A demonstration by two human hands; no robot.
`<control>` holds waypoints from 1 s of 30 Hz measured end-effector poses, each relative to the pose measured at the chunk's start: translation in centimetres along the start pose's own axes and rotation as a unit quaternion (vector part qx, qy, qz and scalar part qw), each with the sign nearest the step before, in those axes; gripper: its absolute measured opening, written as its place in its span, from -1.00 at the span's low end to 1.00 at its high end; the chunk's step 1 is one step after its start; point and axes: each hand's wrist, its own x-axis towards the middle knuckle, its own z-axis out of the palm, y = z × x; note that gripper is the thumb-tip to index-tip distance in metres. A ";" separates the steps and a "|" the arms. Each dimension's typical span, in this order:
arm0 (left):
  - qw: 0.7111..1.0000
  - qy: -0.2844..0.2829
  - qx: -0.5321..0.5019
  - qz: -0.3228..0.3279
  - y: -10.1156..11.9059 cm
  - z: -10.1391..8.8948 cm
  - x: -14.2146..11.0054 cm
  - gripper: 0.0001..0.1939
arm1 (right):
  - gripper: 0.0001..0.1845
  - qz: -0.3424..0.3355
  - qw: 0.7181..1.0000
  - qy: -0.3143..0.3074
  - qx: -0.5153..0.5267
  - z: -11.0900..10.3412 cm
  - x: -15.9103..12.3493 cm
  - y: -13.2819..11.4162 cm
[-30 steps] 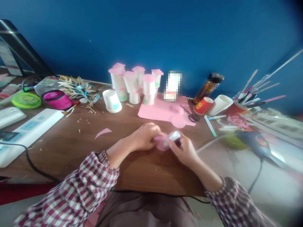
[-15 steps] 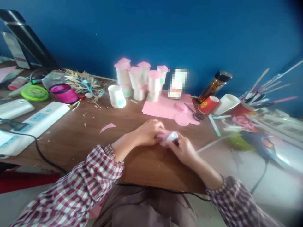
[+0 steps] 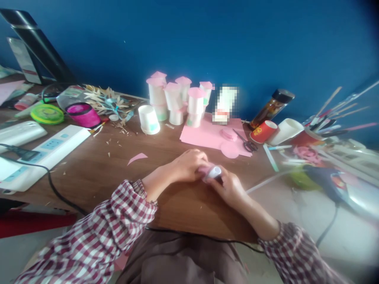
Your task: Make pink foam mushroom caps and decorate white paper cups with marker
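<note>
In the head view, my left hand (image 3: 188,165) is closed on a piece of pink paper (image 3: 203,169), its fingers bent round the left side. My right hand (image 3: 232,187) grips a small white tool (image 3: 215,171) with a rounded end and a dark underside, possibly a stapler; its kind is not clear. The tool meets the edge of the pink paper, and fingers hide much of both. Beyond my hands lie pink paper sheets (image 3: 201,134), pink paper circles (image 3: 229,150) and black-handled scissors (image 3: 249,146).
Several white paper cups with pink cone tops (image 3: 195,104) stand by the blue wall. A plain white cup (image 3: 149,120) is left of them. At left lies a power strip (image 3: 50,154); at right are a red cup (image 3: 264,132), a bottle (image 3: 274,106) and a glue gun (image 3: 325,181).
The whole view has shifted slightly, so the table things sit a little further right. My hands stay together, and the white tool has tilted slightly against the pink paper.
</note>
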 end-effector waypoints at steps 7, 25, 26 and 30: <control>0.999 -0.009 -0.020 -0.025 -0.1 0.0 0.0 -0.74 | -0.66 -0.048 0.999 -0.020 0.014 0.1 0.0 0.1; 1.000 0.005 -0.004 -0.006 0.0 -0.1 -0.1 -0.79 | -0.76 -0.032 0.999 0.014 0.016 0.0 -0.2 0.3; 1.000 0.003 -0.006 -0.009 0.0 0.0 0.0 -0.77 | -0.74 -0.043 0.999 0.007 0.011 0.0 -0.1 0.2; 1.000 -0.008 -0.010 -0.020 0.0 0.0 0.1 -0.74 | -0.69 -0.070 0.997 -0.027 0.002 -0.1 0.2 -0.3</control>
